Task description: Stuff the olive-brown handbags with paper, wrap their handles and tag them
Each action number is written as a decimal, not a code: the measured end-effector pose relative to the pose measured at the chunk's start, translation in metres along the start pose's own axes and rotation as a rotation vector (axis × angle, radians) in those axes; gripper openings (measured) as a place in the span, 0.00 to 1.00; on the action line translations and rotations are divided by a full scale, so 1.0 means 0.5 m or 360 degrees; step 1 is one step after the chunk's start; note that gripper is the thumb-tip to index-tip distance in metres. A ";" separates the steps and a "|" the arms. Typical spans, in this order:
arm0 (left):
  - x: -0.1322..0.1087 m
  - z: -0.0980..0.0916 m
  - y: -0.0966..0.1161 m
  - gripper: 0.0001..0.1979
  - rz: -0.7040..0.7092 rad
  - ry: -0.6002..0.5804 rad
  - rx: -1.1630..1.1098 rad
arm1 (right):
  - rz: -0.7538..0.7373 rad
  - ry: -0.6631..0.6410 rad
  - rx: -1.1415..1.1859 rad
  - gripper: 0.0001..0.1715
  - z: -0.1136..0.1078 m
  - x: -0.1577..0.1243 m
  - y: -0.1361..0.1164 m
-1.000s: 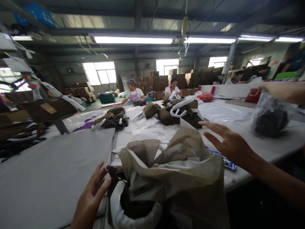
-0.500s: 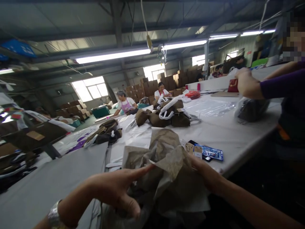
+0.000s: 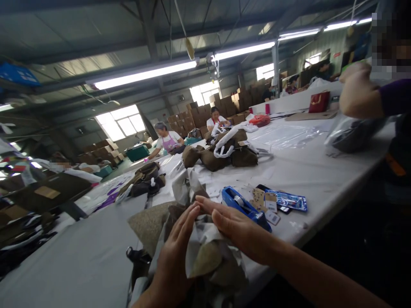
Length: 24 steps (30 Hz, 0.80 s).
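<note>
Crumpled brown and white paper (image 3: 205,256) bulges out of a dark bag (image 3: 138,262) at the near edge of the white table (image 3: 321,171). My left hand (image 3: 175,256) lies against the paper from the left, fingers stretched upward. My right hand (image 3: 234,226) lies flat on the paper from the right, its fingers straight. The fingertips of both hands nearly meet on top of the wad. Neither hand grips anything.
A blue tape dispenser (image 3: 244,205), cardboard tags (image 3: 263,199) and a blue packet (image 3: 289,200) lie just right of my hands. Brown bags with white handles (image 3: 227,149) are piled mid-table. A co-worker's hand (image 3: 356,92) holds a clear plastic bag (image 3: 353,132) at right. Two people (image 3: 167,141) work at the far end.
Both hands came together over the paper and pressed it lower into the bag. The blue tape dispenser has come into sight. The co-worker's hand rose with the plastic bag.
</note>
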<state>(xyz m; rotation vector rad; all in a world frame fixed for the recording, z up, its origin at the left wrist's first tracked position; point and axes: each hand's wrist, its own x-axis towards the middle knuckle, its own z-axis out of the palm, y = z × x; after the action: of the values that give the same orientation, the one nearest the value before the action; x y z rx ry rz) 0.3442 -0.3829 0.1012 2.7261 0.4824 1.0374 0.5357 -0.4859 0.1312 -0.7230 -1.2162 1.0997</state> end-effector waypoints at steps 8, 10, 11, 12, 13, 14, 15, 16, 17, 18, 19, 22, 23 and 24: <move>-0.013 -0.032 -0.028 0.42 -0.0049 -0.0097 -0.0261 | -0.0049 0.0313 -0.0705 0.43 -0.074 -0.023 0.113; -0.020 -0.017 -0.035 0.42 0.0054 -0.0117 -0.0140 | 0.0037 0.0090 -0.0357 0.41 -0.039 -0.007 0.118; -0.024 -0.011 -0.037 0.41 0.0072 -0.0099 -0.0084 | 0.0099 -0.0037 -0.0159 0.40 -0.020 0.001 0.113; -0.027 -0.008 -0.039 0.41 0.0047 -0.0073 -0.0053 | 0.0160 -0.0168 0.0034 0.39 -0.004 0.008 0.105; -0.031 -0.009 -0.039 0.39 -0.0014 -0.0034 -0.0054 | 0.0205 -0.0279 0.0199 0.39 0.006 0.013 0.096; -0.034 -0.013 -0.037 0.39 -0.0102 0.0006 -0.0089 | 0.0228 -0.0354 0.0313 0.38 0.010 0.018 0.090; -0.036 -0.021 -0.034 0.39 -0.0207 0.0031 -0.0141 | 0.0225 -0.0371 0.0354 0.38 0.007 0.020 0.088; -0.037 -0.032 -0.031 0.40 -0.0327 0.0042 -0.0184 | 0.0204 -0.0297 0.0311 0.36 -0.001 0.022 0.092; -0.038 -0.044 -0.027 0.41 -0.0426 0.0066 -0.0213 | 0.0175 -0.0158 0.0179 0.33 -0.011 0.021 0.100; -0.039 -0.057 -0.023 0.42 -0.0500 0.0083 -0.0236 | 0.0139 -0.0011 -0.0025 0.29 -0.022 0.018 0.114; -0.039 -0.070 -0.021 0.41 -0.0552 0.0083 -0.0254 | 0.0096 0.0074 -0.0266 0.24 -0.032 0.013 0.131; -0.041 -0.103 -0.017 0.35 -0.0524 0.0016 -0.0273 | -0.0171 -0.0213 -0.0955 0.13 -0.040 -0.012 0.188; -0.041 -0.112 -0.016 0.34 -0.0471 -0.0038 -0.0267 | -0.0273 -0.0400 -0.1128 0.14 -0.037 -0.020 0.206; -0.041 -0.120 -0.015 0.35 -0.0400 -0.0096 -0.0249 | -0.0360 -0.0543 -0.1294 0.15 -0.032 -0.026 0.222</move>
<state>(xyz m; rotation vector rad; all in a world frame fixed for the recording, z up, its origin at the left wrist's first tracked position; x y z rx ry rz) 0.2876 -0.3799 0.1306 2.4742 0.6820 0.8857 0.5221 -0.4584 0.0225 -0.9889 -2.0251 0.5204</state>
